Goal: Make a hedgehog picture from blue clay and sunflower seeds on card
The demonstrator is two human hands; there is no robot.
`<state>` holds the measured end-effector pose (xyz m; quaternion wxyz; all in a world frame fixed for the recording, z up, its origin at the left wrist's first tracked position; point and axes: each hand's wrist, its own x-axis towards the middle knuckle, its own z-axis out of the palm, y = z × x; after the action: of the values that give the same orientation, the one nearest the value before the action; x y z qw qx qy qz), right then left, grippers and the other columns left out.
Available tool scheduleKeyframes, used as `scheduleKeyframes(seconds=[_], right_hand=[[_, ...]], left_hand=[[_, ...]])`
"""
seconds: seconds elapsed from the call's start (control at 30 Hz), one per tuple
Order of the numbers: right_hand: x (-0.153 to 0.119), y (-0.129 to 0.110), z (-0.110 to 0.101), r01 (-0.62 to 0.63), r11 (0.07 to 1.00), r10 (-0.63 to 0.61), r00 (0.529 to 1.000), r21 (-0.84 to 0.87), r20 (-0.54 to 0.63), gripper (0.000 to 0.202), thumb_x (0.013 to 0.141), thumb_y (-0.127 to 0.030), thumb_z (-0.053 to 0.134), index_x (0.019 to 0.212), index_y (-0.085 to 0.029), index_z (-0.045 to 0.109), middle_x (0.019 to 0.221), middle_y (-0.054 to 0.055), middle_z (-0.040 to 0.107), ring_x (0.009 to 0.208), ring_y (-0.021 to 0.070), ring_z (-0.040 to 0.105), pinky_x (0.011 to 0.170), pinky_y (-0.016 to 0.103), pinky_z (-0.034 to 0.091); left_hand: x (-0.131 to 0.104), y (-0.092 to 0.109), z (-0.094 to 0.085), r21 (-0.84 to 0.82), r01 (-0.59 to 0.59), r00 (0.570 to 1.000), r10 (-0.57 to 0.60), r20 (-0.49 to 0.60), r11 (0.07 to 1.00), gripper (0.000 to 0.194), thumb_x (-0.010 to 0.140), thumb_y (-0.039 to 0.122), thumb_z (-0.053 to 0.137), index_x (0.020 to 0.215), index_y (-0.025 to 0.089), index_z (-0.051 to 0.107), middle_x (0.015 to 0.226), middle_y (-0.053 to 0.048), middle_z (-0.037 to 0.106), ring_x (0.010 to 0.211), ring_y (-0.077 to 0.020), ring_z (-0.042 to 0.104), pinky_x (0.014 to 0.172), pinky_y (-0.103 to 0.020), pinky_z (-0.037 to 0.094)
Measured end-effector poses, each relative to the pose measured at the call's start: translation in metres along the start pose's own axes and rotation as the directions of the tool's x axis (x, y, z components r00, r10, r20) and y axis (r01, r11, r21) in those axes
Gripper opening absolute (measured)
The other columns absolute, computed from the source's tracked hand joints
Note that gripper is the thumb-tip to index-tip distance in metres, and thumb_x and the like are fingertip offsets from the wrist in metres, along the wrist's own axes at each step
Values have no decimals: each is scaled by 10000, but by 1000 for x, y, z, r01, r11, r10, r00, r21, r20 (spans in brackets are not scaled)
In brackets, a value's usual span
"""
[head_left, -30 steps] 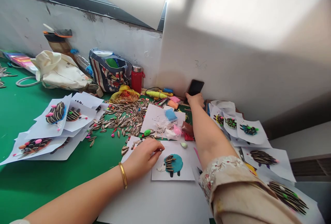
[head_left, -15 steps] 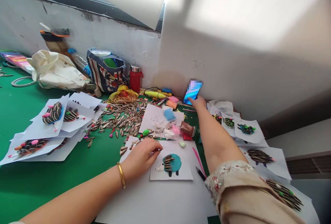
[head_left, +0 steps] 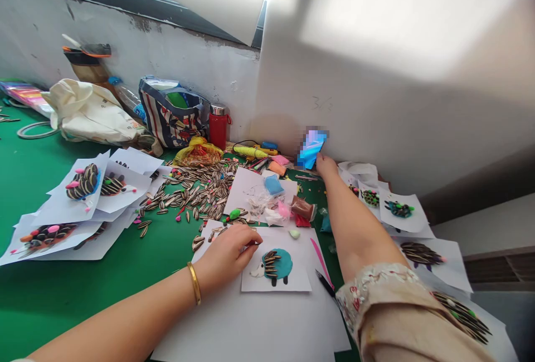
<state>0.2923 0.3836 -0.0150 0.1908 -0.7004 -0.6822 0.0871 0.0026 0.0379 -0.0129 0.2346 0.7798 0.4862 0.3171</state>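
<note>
My left hand (head_left: 234, 248) has thumb and fingertips pinched together just left of a hedgehog picture (head_left: 276, 267). A tiny dark bit shows at the fingertips, too small to name. The picture has a teal clay body with several sunflower seeds stuck near the head, on a white card (head_left: 298, 281). Across the table my right hand (head_left: 327, 166) is at the lower right edge of a smartphone (head_left: 311, 150), which leans against the wall with its screen lit. Its fingers are mostly hidden, so I cannot tell how they are placed.
Loose sunflower seeds (head_left: 204, 186) cover the middle left. Clay packets (head_left: 303, 208) lie behind the card, and a black pen (head_left: 325, 282) to its right. Finished hedgehog cards stand in piles at left (head_left: 50, 211) and right (head_left: 449, 256). A red flask (head_left: 218, 128) and bags (head_left: 171, 117) line the wall.
My right hand's digit has come off the front of the phone's screen, and the hand now sits at the phone's right edge. My left hand stays pinched in place.
</note>
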Motion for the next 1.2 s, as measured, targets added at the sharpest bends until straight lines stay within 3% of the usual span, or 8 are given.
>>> scheduleKeyframes(seconds=[0.23,0.53,0.77,1.2], right_hand=[[-9,0,6,-32,999,32,999,6,13,498,1018,-461,323,1130,-159,704,1155,163,706,1126,300,628,933,333,455],[-17,-14,3,-106,994,106,994,-8,8,543,907,-593,500,1142,-137,679,1171,208,689,1109,343,634,903,380,472],[-19,-17,6,-126,992,126,992,-11,-1,607,903,-640,455,1138,-125,673,1163,222,685,1117,356,626,913,396,471],[-14,-8,7,-86,996,86,996,20,5,588,1019,-527,273,1151,-128,683,1187,201,682,1138,316,614,940,361,443]], left_hand=[[0,1,0,-1,5,1000,-5,11,1000,145,929,158,511,980,220,633,980,-35,680,955,-191,601,850,-337,478],[1,2,-1,1,-1,1000,1,14,1000,157,920,147,506,978,218,634,964,-33,681,936,-191,600,843,-342,481],[0,3,0,3,-3,1000,3,14,1000,158,926,161,501,979,216,639,974,-43,685,946,-194,606,853,-348,488],[0,2,-1,10,-2,1000,2,11,1000,149,923,152,513,974,221,635,967,-37,685,942,-191,609,844,-334,484]])
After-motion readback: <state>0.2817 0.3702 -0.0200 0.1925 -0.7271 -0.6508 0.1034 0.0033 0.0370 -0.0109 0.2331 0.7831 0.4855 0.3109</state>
